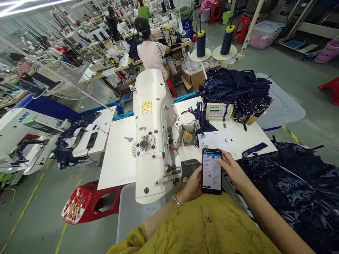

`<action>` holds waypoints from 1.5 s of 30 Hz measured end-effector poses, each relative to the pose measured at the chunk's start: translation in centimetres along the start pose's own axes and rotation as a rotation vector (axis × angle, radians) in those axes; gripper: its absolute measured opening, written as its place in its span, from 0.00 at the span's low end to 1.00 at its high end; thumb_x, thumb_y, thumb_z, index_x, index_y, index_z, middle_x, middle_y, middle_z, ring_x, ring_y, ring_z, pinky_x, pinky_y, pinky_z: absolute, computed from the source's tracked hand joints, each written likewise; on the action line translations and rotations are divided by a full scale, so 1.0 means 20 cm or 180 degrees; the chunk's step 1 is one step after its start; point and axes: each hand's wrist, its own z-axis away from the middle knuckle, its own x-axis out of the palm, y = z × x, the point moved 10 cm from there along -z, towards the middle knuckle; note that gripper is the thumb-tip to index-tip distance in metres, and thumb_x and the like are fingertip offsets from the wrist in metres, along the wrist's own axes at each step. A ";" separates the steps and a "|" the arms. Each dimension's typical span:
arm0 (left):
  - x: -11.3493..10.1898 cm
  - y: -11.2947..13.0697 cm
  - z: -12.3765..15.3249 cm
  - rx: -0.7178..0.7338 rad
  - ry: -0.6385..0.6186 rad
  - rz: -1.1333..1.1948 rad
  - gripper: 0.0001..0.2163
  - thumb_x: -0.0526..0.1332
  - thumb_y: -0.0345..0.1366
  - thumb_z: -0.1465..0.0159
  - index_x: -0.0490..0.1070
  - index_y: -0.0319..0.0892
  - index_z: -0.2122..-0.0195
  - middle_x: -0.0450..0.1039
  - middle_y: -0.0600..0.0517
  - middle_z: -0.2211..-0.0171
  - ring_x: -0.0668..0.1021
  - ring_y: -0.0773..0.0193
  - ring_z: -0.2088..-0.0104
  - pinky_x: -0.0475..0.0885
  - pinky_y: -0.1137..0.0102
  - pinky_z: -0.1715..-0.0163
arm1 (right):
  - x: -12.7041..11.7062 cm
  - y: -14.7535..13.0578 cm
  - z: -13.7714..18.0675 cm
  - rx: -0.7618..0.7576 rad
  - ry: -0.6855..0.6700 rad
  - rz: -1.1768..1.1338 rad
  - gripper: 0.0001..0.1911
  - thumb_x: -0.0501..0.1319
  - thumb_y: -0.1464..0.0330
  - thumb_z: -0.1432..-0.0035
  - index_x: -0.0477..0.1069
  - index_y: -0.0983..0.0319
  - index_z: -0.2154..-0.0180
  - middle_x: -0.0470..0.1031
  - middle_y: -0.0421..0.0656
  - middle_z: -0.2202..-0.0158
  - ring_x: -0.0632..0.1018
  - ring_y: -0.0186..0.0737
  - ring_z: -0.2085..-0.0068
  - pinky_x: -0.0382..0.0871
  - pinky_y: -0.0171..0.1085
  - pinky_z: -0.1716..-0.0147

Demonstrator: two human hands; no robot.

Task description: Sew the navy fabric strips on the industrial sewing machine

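A smartphone (211, 173) with a lit screen of text stands upright between my hands, near my body. My left hand (194, 184) is closed round its lower left edge. At the upper right edge, my right hand (233, 168) grips the phone, with its thumb over the screen and its other fingers partly hidden behind. Just beyond the phone lies a white paper sheet (218, 140) with printed codes and a handwritten number. To the left is a white sewing machine (152, 141) on a white table (116, 158).
Dark blue straps (233, 88) are heaped beside a control panel (218, 111). Two thread cones (201, 44) stand behind. Dark fabric (293, 183) is piled at the right. A red stool (91, 203) stands at the lower left. A co-worker (150, 53) sits ahead.
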 end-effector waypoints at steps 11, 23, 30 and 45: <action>-0.01 0.01 0.00 0.0049 0.0012 0.0082 0.22 0.47 0.44 0.32 0.74 0.36 0.50 0.80 0.45 0.58 0.75 0.53 0.48 0.62 0.60 0.43 | 0.05 0.03 -0.02 0.0092 0.0062 -0.0211 0.22 0.64 0.53 0.44 0.68 0.55 0.51 0.75 0.43 0.49 0.73 0.49 0.46 0.66 0.46 0.46; -0.01 0.04 0.01 0.0081 0.0034 0.0200 0.21 0.51 0.46 0.34 0.74 0.36 0.51 0.80 0.46 0.59 0.76 0.53 0.51 0.66 0.61 0.47 | -0.01 0.12 0.08 0.0353 -0.0265 -0.0162 0.24 0.65 0.58 0.44 0.69 0.52 0.46 0.69 0.44 0.42 0.67 0.50 0.40 0.61 0.48 0.42; 0.01 0.04 0.00 0.0070 -0.0016 0.0221 0.21 0.53 0.46 0.35 0.73 0.36 0.50 0.77 0.46 0.52 0.73 0.52 0.45 0.64 0.61 0.44 | 0.00 0.13 0.10 0.0261 -0.0309 -0.0096 0.25 0.66 0.59 0.46 0.69 0.52 0.46 0.68 0.43 0.40 0.63 0.49 0.38 0.53 0.49 0.38; 0.00 0.05 0.00 0.0052 -0.0007 0.0200 0.22 0.51 0.46 0.34 0.73 0.36 0.49 0.77 0.46 0.52 0.73 0.52 0.45 0.63 0.60 0.43 | 0.01 0.14 0.07 0.0173 -0.0236 0.0019 0.26 0.68 0.59 0.48 0.66 0.53 0.47 0.67 0.44 0.41 0.64 0.47 0.38 0.51 0.50 0.37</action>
